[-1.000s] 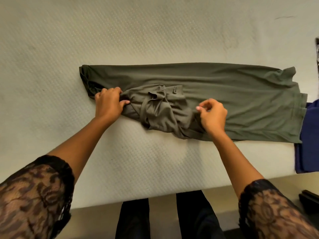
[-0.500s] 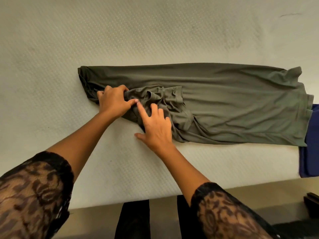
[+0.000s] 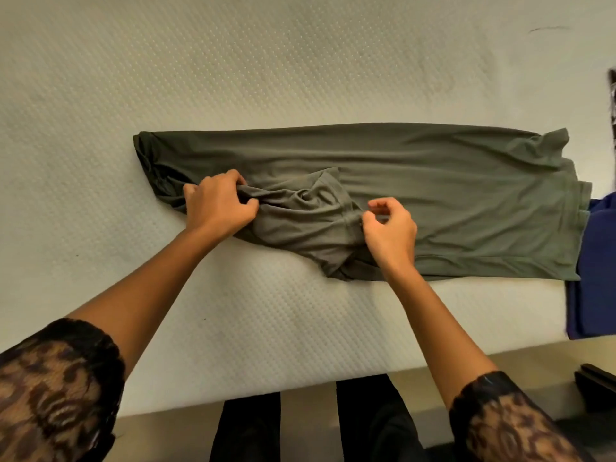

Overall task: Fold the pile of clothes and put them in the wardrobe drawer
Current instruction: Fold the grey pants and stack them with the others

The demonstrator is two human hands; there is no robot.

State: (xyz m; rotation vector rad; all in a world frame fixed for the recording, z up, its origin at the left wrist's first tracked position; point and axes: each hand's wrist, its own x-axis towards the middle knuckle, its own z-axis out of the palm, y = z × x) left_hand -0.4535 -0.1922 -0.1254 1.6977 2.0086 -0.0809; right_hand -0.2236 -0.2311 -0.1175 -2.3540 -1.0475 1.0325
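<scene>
White dimpled mattress (image 3: 100, 95) across most of the frame, pale floor (image 3: 306, 428) along the bottom edge. At centre, flat on the mattress, olive garment (image 3: 450, 181), long axis left to right, hem end toward the right edge. At its lower left, left hand (image 3: 218, 205) clenched on bunched fabric; right hand (image 3: 391, 233) pinching that bunch's stitched edge. Far right, blue cloth (image 3: 596, 261) touching the hem end.

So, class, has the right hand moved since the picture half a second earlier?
Yes. The right hand has shifted rightward along the green garment, away from the left hand, and now pinches its fabric.
</scene>
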